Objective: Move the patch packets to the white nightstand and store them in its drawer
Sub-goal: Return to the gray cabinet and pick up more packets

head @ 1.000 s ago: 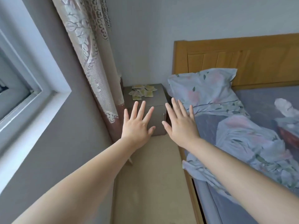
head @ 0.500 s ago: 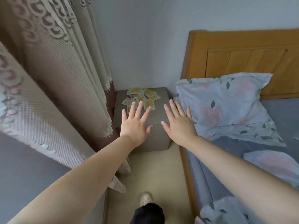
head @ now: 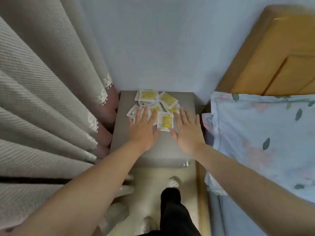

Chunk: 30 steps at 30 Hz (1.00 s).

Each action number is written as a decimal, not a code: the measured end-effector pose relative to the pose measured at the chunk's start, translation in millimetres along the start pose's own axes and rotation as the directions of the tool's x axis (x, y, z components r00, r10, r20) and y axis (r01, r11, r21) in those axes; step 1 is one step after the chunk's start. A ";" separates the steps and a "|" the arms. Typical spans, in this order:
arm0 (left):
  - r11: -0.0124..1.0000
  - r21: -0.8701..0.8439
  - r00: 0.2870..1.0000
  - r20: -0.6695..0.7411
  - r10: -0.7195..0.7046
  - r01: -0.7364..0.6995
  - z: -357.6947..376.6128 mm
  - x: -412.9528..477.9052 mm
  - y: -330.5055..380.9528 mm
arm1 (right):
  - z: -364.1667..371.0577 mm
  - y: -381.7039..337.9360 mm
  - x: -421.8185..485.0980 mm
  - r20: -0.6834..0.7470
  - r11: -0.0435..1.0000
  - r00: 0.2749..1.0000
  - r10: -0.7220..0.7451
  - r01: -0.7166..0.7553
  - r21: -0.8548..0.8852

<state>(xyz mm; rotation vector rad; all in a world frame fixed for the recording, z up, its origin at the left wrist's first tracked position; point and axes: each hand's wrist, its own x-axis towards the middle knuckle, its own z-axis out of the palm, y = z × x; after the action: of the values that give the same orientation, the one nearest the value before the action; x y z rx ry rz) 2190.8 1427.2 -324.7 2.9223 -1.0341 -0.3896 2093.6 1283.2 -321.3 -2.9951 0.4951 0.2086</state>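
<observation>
Head view: A person leans over a grey tabletop [head: 163, 150] in a bedroom corner, both hands flat with fingers spread. The left hand [head: 144, 132] lies over the near-left edge of the packets [head: 166, 99], and the right hand [head: 186, 133] has its fingertips at their right edge. Whether the palms press down cannot be told. The yellow-and-white packets lie scattered and overlapping on the far half of the top. None is gathered or lifted, so the task looks barely begun: collecting, carrying and storing in the drawer all remain. No white nightstand is in view. A curtain [head: 42, 99] hangs at left. A pale wall [head: 162, 40] stands behind, with a floral pillow [head: 255, 125] and wooden headboard [head: 281, 57] at right.
</observation>
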 end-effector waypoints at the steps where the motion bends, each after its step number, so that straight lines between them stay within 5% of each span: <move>1: 0.999 -0.023 1.000 0.011 -0.022 0.022 6.5 18.9 -2.1 | 7.5 6.7 20.8 0.016 1.000 1.000 -0.014 0.014 -0.003; 14: 0.981 -0.098 0.940 0.315 -0.129 0.168 136.1 170.7 -36.8 | 141.5 68.6 186.7 0.364 0.998 0.931 0.029 -0.050 0.049; 26: 0.993 -0.086 0.964 0.260 -0.053 0.078 195.3 219.2 -40.4 | 179.5 72.7 329.3 0.199 0.908 0.918 0.344 -0.379 0.179; 30: 0.992 -0.105 0.967 0.251 -0.048 0.076 198.4 220.3 -40.7 | 178.9 66.5 344.4 0.139 0.945 0.946 0.293 -0.309 0.106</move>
<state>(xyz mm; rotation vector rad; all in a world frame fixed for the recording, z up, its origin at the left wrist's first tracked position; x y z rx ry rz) 2333.7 1335.3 -571.0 2.8611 -0.9090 -0.8069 2373.7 1134.1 -554.5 -2.7493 0.9157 0.3656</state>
